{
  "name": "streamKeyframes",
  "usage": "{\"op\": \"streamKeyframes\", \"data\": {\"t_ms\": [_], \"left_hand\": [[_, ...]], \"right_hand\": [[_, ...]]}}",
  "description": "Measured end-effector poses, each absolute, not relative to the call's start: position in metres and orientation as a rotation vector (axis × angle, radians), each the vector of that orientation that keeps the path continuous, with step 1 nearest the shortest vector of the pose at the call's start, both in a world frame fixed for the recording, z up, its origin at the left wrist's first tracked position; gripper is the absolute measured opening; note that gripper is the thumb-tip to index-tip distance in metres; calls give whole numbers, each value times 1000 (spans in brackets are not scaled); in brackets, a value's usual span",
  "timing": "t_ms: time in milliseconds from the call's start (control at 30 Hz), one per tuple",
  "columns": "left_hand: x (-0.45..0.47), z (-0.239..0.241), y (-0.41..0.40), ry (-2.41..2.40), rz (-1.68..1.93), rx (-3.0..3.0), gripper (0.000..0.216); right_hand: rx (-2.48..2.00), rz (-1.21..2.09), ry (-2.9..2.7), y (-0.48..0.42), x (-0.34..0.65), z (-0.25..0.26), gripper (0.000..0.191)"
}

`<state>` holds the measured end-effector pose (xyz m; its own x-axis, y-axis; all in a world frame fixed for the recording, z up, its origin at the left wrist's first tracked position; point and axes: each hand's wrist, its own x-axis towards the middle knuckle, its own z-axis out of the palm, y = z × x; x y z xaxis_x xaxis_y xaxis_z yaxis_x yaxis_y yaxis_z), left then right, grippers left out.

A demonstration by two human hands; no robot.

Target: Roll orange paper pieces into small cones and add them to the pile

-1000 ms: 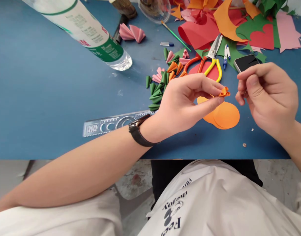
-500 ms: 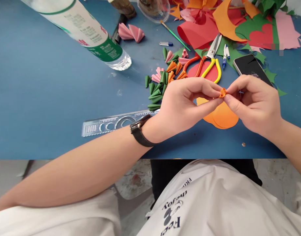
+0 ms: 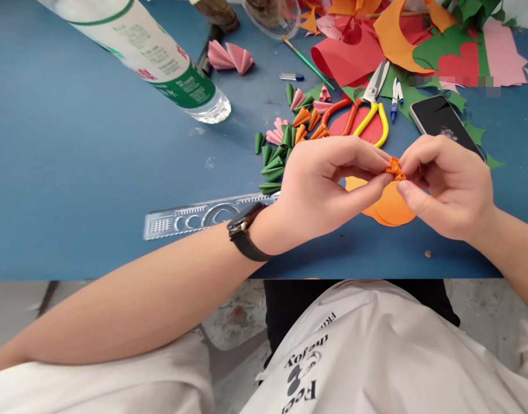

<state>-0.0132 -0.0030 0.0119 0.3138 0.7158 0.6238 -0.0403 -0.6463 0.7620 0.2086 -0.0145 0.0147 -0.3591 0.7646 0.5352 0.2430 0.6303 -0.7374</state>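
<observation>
Left hand [image 3: 320,190] pinches a small, crimped orange paper piece [image 3: 395,168] between thumb and fingers; the right hand [image 3: 451,187] curls beside it, its grip unclear. Smooth, flat orange discs [image 3: 396,208] lie below both, tapered green cones [image 3: 272,163] beside the left.

From here I could pass over the blue table [image 3: 65,184] left of the ruler [image 3: 164,227]; bottle [image 3: 169,72] blocks farther back, paper cones [image 3: 273,163] and scissors [image 3: 371,94] crowd the left hand [image 3: 328,184], phone [image 3: 445,118] the right hand [image 3: 451,190].
</observation>
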Motion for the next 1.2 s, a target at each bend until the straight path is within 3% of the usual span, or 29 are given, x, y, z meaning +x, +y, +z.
{"op": "streamKeyframes", "data": {"t_ms": [600,800,1000,1200], "left_hand": [[-19,16,0,552,1371,1961,20],[-19,13,2,559,1351,1952,5],[-19,12,2,531,1326,1858,20],[-21,14,9,414,1263,1838,15]], "right_hand": [[-790,426,-2025,-16,211,28,8],[-782,384,-2023,-13,213,27,7],[-777,400,-2006,-16,212,28,9],[-717,439,-2006,-15,213,27,10]]}}
